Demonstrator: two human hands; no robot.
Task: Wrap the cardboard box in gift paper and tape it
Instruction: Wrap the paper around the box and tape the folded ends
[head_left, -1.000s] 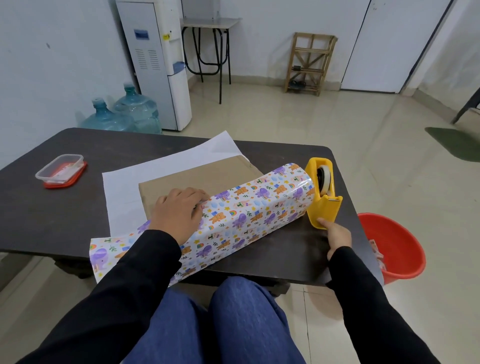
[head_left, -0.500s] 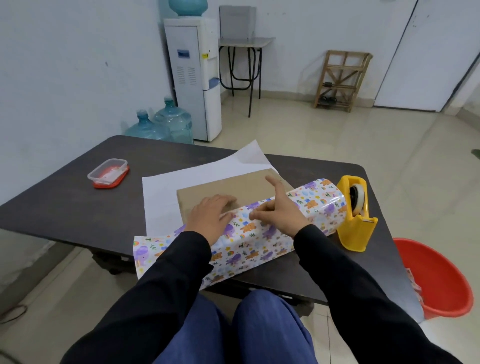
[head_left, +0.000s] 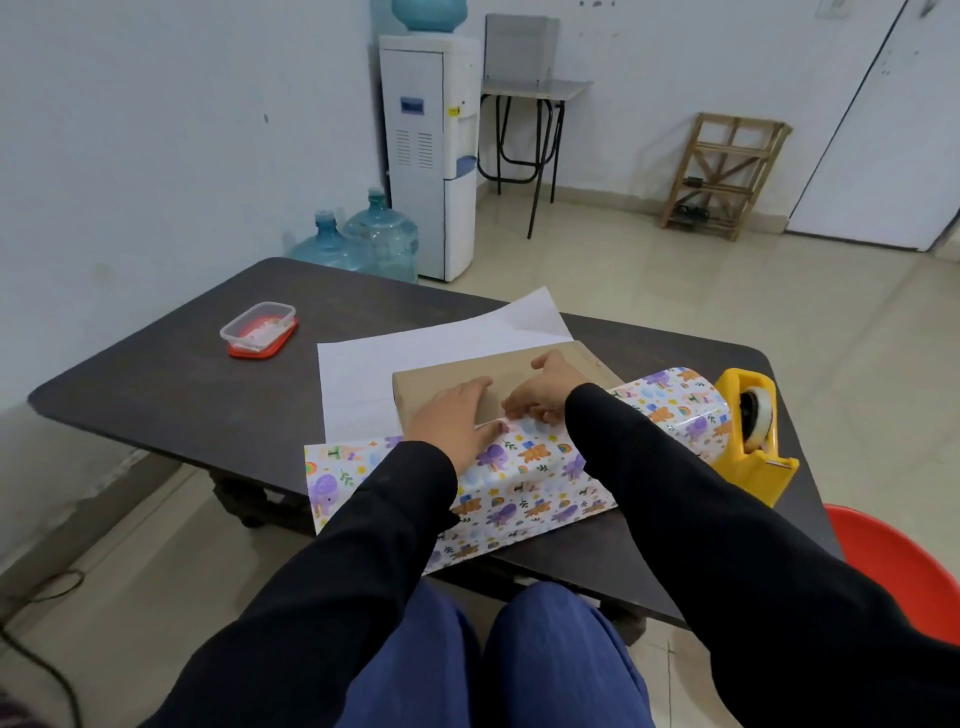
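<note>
I read left hand (head_left: 452, 421) flat, fingers straight, pressing printed flap onto cardboard box (head_left: 447, 375). Beside it right hand (head_left: 540, 389), fingers bent at flap edge; pinch or press, cannot tell. Second ago it was at tape dispenser (head_left: 748, 441); now back on box, so I judge no tape laid yet. Box sits mid-table (head_left: 156, 395) on gift paper (head_left: 519, 483). Count: one box, one sheet, one dispenser, one lidded tub (head_left: 258, 330), two water jugs (head_left: 382, 239).

White walls (head_left: 156, 130) meet a glossy beige floor (head_left: 675, 312). A water dispenser (head_left: 428, 156) stands by the far wall, a wooden rack (head_left: 722, 176) further right.
</note>
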